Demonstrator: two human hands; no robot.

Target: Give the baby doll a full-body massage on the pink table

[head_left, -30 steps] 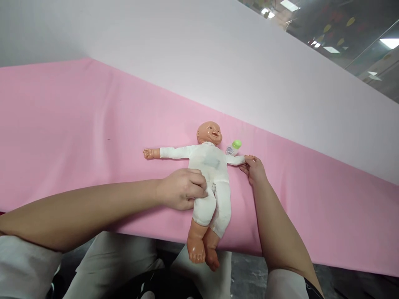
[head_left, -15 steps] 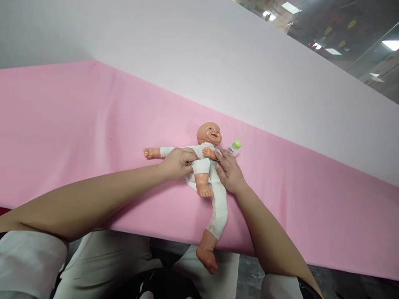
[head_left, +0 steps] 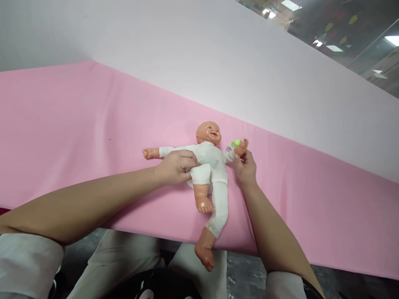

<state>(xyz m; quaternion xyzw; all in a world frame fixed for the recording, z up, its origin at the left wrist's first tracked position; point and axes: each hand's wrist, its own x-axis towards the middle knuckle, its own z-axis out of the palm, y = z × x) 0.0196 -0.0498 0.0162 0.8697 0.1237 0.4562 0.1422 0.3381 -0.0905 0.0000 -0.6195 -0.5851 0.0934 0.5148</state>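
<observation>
A baby doll [head_left: 215, 155] in a white cloth suit lies on its back, its head away from me and one foot over the near edge. My left hand [head_left: 178, 167] rests at the doll's side, fingers curled against its hip and bent leg; the fingertips are partly hidden. Farther right, my right hand [head_left: 247, 169] is closed on the doll's forearm, holding it out from the body. The doll's other arm stretches out to the left. Behind the held arm lies a small object with a bright green cap [head_left: 235, 143], partly covered.
Pink covering [head_left: 62, 124] spreads over the padded surface under the doll. A white wall [head_left: 187, 54] runs along its far side, with a glass pane [head_left: 349, 37] at the upper right. My legs are below the near edge.
My right hand has moved right, from the doll's chest, drawing its arm outward off the torso. The bent leg has dropped slightly toward me. My left hand stays nearly in place.
</observation>
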